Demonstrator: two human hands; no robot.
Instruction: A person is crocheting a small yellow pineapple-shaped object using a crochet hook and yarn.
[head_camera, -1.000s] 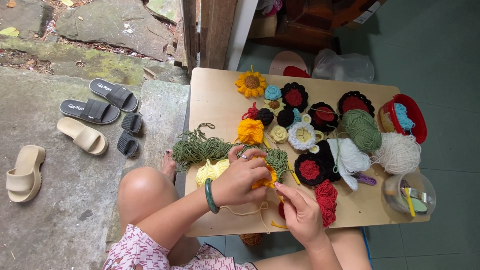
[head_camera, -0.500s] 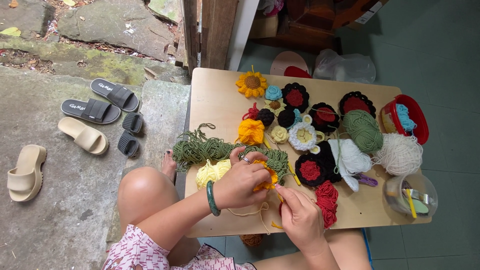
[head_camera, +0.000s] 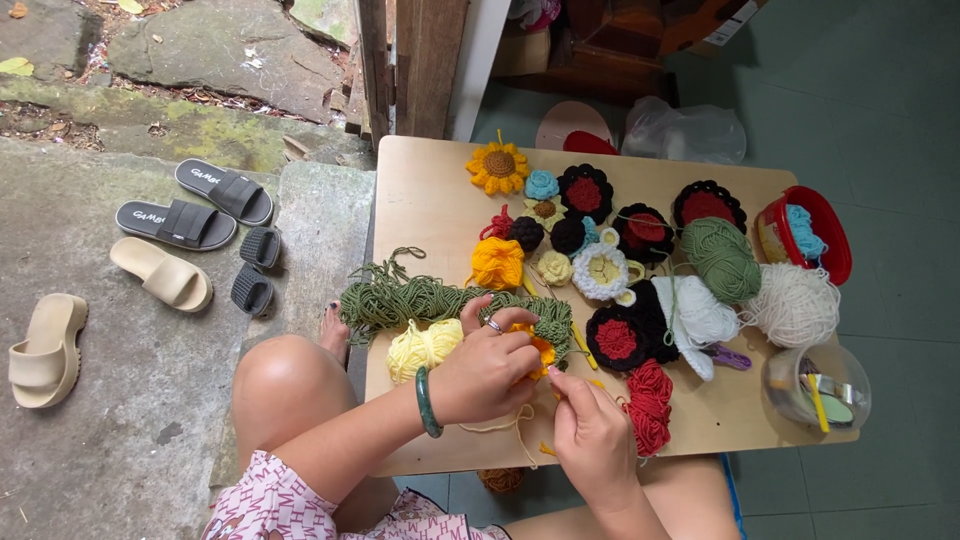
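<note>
Green yarn (head_camera: 420, 297) lies at the table's (head_camera: 430, 190) left, a pale yellow skein (head_camera: 420, 347) just below it. The left hand (head_camera: 485, 365) curls shut around an orange crochet piece (head_camera: 541, 350) near the front edge. The right hand (head_camera: 590, 435) pinches a thin strand (head_camera: 500, 424) beside it. Red yarn (head_camera: 650, 405) sits right.

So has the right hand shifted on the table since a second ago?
No. The right hand sits just left of the red yarn pile, below the orange crochet piece the left hand grips, as before.
</note>
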